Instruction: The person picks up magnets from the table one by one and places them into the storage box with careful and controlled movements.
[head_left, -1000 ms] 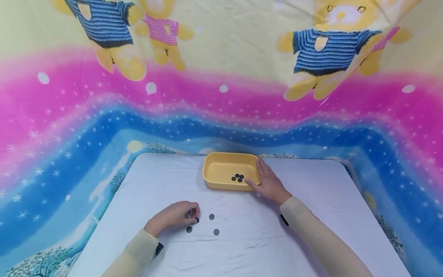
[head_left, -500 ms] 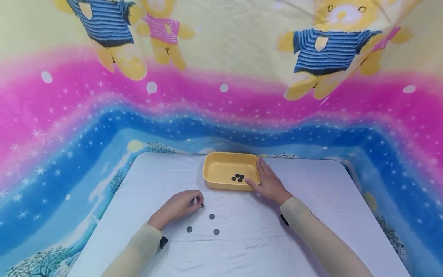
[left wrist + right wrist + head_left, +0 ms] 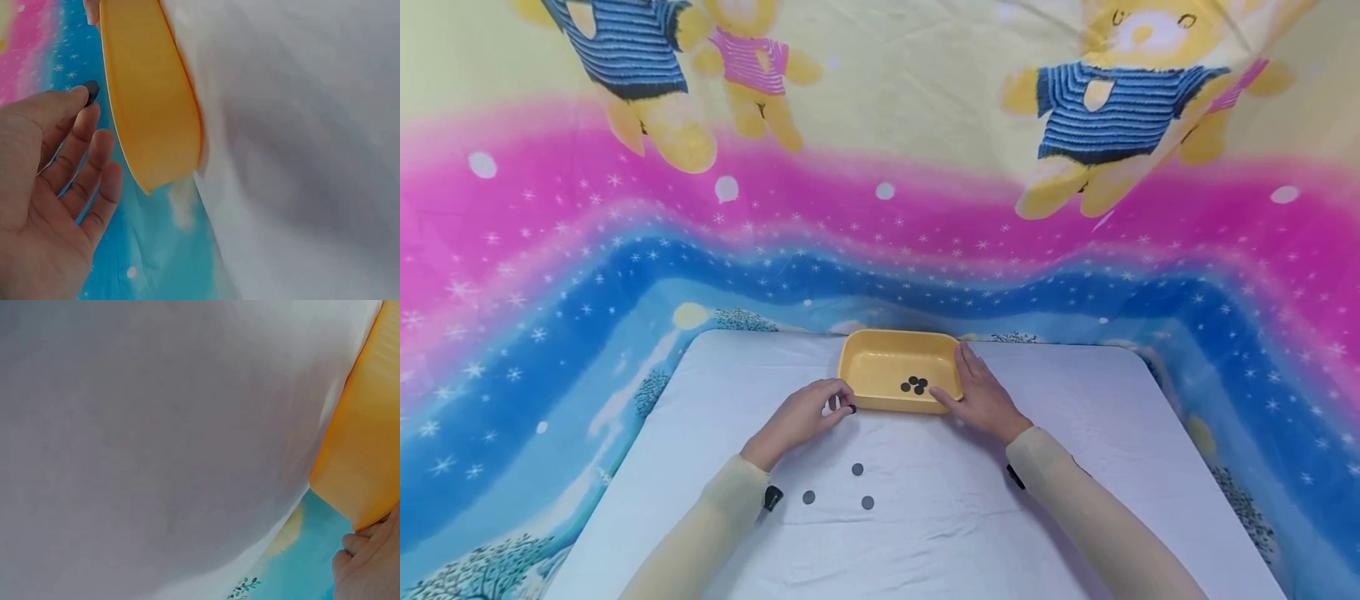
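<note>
Between thumb and index finger, my left hand (image 3: 801,417) pinches a small black disc (image 3: 852,409) at the near left corner of the yellow tray (image 3: 880,402). The left wrist view shows that disc (image 3: 92,92) at the fingertips of my left hand (image 3: 50,162), beside the tray's outer wall (image 3: 150,94). My right hand (image 3: 988,404) rests on the tray's right end, thumb over the rim and fingers along the outside. Several black discs (image 3: 913,381) lie inside the tray near that thumb. In the right wrist view, my right hand (image 3: 372,562) touches the tray (image 3: 362,444).
Three dark discs lie on the white table (image 3: 1000,533) in front of the tray: one at the upper right (image 3: 857,470), one at the left (image 3: 808,497) and one at the lower right (image 3: 868,503). A patterned cloth (image 3: 880,283) hangs right behind the tray.
My left hand has lifted a disc from among those on the table and carried it forward and right to the tray's near left corner. My right hand and the tray have stayed put.
</note>
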A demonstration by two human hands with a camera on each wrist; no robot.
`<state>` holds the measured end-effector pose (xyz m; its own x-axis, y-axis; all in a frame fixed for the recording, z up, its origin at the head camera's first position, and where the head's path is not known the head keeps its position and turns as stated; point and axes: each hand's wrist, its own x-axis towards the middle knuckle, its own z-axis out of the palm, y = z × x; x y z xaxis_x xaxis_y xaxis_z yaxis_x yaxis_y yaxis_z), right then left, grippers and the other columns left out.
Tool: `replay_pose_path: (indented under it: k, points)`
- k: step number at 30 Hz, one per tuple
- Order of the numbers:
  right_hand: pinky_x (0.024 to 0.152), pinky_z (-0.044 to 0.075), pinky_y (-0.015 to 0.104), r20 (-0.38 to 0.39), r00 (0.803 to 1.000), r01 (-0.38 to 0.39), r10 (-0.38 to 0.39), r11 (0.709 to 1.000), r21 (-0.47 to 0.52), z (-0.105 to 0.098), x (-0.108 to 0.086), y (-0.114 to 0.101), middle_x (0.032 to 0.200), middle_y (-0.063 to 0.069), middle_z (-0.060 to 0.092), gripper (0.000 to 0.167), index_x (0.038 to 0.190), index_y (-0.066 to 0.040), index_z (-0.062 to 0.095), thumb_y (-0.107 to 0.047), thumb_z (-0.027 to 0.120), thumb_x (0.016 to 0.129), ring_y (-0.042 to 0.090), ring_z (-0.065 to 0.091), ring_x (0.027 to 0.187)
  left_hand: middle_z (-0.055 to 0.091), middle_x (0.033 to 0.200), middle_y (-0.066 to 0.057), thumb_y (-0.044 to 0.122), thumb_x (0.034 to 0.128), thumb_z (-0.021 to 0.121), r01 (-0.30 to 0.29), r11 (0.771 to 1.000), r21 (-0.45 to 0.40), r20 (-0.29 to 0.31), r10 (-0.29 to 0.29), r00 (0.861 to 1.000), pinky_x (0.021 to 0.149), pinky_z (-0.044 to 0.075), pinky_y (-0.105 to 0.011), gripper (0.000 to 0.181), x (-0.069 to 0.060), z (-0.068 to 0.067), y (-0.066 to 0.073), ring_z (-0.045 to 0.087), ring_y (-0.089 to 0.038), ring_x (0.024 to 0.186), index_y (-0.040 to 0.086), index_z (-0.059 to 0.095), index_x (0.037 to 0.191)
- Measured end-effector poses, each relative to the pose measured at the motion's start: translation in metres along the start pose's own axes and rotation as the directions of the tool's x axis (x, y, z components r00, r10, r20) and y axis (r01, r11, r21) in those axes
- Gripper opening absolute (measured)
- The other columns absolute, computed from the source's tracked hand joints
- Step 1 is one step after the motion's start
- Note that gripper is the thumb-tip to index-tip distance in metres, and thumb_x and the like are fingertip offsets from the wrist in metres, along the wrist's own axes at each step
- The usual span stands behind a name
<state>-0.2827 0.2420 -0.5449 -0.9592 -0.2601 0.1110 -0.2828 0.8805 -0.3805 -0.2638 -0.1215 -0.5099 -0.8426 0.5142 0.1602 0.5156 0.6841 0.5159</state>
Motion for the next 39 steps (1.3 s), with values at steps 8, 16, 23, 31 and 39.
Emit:
replay_pose_path:
  k: [8, 16, 23, 31, 39]
  points:
    - [0.134, 0.016, 0.054, -0.007, 1.000, 0.001, -0.001, 1.000, -0.003, 0.001, -0.001, 0.002, 0.180, 0.016, -0.001, 0.111, 0.171, -0.001, 0.004, -0.077, 0.046, 0.102, 0.035, 0.006, 0.166, 0.068, 0.100, 0.013, 0.022, 0.1026, 0.076, -0.001, 0.999, -0.042, -0.009, 0.001, 1.000, 0.085, 0.056, -0.034, 0.008, 0.028, 0.001, 0.006, 0.063, -0.010, 0.095, 0.024, 0.070, 0.108]
    - [0.134, 0.013, 0.052, 0.012, 1.000, -0.009, 0.009, 1.000, 0.009, 0.001, -0.001, 0.002, 0.180, 0.010, -0.008, 0.112, 0.171, -0.003, 0.000, -0.079, 0.045, 0.102, 0.032, 0.003, 0.167, 0.069, 0.101, 0.012, 0.022, 0.1038, 0.075, -0.008, 0.996, -0.086, -0.004, 0.008, 1.000, 0.085, 0.056, -0.032, 0.007, 0.056, 0.009, 0.006, 0.063, -0.010, 0.094, 0.023, 0.069, 0.108]
    - [0.134, 0.013, 0.052, 0.001, 1.000, -0.006, 0.006, 1.000, 0.010, 0.000, -0.001, 0.001, 0.180, 0.010, -0.007, 0.112, 0.171, -0.002, 0.002, -0.079, 0.045, 0.102, 0.032, 0.003, 0.167, 0.070, 0.101, 0.011, 0.023, 0.1053, 0.073, 0.021, 0.994, -0.105, 0.011, -0.020, 1.000, 0.082, 0.056, -0.032, 0.006, 0.074, 0.017, 0.007, 0.063, -0.009, 0.092, 0.022, 0.069, 0.109]
    - [0.134, 0.014, 0.052, -0.012, 1.000, -0.006, 0.006, 1.000, 0.016, 0.000, 0.001, 0.000, 0.180, 0.011, -0.005, 0.111, 0.171, -0.002, 0.004, -0.078, 0.045, 0.102, 0.032, 0.004, 0.167, 0.071, 0.101, 0.008, 0.022, 0.1058, 0.072, 0.021, 0.993, -0.113, 0.027, -0.018, 0.999, 0.077, 0.055, -0.032, 0.005, 0.087, 0.025, 0.006, 0.063, -0.010, 0.088, 0.020, 0.068, 0.108]
    - [0.134, 0.015, 0.052, -0.003, 1.000, -0.011, 0.011, 1.000, 0.017, -0.001, -0.001, -0.002, 0.180, 0.015, -0.002, 0.111, 0.171, -0.002, 0.004, -0.077, 0.046, 0.102, 0.034, 0.006, 0.166, 0.070, 0.100, 0.008, 0.024, 0.1063, 0.071, 0.055, 0.994, -0.097, 0.059, -0.049, 0.997, 0.073, 0.054, -0.031, 0.005, 0.096, 0.032, 0.005, 0.062, -0.010, 0.086, 0.021, 0.068, 0.108]
